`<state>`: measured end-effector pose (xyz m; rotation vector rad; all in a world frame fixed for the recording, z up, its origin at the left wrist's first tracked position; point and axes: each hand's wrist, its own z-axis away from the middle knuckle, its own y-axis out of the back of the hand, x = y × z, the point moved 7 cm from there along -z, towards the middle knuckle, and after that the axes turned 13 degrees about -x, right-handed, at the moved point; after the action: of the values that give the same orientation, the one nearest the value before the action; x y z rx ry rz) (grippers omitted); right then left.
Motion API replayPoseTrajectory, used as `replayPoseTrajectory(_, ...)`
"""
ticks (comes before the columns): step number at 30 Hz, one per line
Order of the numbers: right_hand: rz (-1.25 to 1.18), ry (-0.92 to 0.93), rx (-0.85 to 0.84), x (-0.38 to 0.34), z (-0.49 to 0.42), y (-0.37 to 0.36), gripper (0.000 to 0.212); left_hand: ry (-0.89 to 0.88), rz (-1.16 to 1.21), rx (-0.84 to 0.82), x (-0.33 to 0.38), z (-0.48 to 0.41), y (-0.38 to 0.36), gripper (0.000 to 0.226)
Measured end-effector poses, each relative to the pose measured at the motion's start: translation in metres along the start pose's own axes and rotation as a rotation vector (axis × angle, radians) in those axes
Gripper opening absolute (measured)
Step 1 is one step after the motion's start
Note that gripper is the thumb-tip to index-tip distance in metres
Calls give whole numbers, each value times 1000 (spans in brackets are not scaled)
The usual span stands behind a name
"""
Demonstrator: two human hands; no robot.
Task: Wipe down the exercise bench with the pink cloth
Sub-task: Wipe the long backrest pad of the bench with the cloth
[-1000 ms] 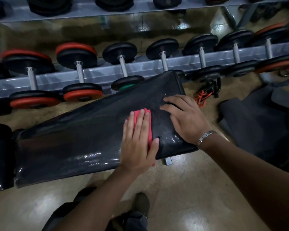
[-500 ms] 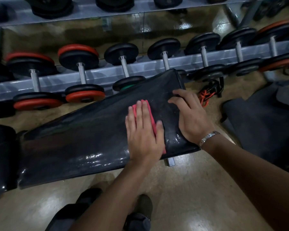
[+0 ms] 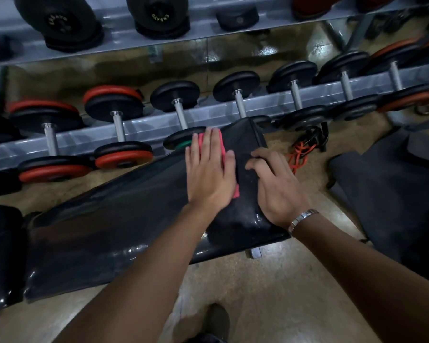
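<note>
The black padded exercise bench (image 3: 124,219) runs from lower left to upper right, its surface shiny. My left hand (image 3: 208,172) lies flat, fingers together, pressing the pink cloth (image 3: 200,142) onto the far edge of the pad near its right end. Most of the cloth is hidden under the palm; pink shows at the fingertips and beside the thumb. My right hand (image 3: 275,186), with a metal watch on the wrist, rests on the pad's right end, fingers curled over the edge.
A grey dumbbell rack (image 3: 139,134) with several black and red dumbbells stands just behind the bench. A red and black strap bundle (image 3: 305,147) lies on the floor to the right, next to a dark mat (image 3: 386,184). My shoe (image 3: 216,318) is below.
My left hand has slid the pink cloth across the pad from its near edge to its far edge. My right hand has stayed on the bench's right end.
</note>
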<state>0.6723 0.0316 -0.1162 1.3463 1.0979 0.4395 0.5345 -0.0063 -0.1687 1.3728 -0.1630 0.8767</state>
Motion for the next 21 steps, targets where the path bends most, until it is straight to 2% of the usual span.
replayPoseTrajectory(2, -20, 3, 9, -1, 0, 1, 30, 22, -1, 0, 17, -13, 0, 69)
replayPoseTrajectory(3, -35, 9, 23, -1, 1, 2, 28, -45, -37, -4, 25, -12, -1, 70)
replayPoseTrajectory(6, -88, 21, 60, -2, 2, 5, 26, -402, -173, -58, 26, 2, 1, 65)
replayPoseTrajectory(8, -99, 10, 65, 0, 1, 5, 31, -551, -234, -110, 14, -4, 7, 62)
replayPoseTrajectory(10, -99, 9, 72, 1, 0, 5, 34, -527, -225, -105, 12, -25, 16, 61)
replayPoseTrajectory(13, -103, 15, 71, 1, 1, 4, 34, -297, -107, -93, 27, -45, 18, 71)
replayPoseTrajectory(14, -106, 14, 71, 1, 2, 4, 34, -277, -102, -94, 32, -44, 17, 73)
replayPoseTrajectory(15, -107, 10, 73, 2, 3, 4, 33, -312, -122, -98, 37, -40, 16, 72)
replayPoseTrajectory(19, -122, -34, 54, 6, 3, 1, 45, -670, -318, -164, 30, -17, 11, 66)
replayPoseTrajectory(21, -145, -53, 37, 8, 2, 1, 51, -701, -327, -181, 21, -21, 11, 69)
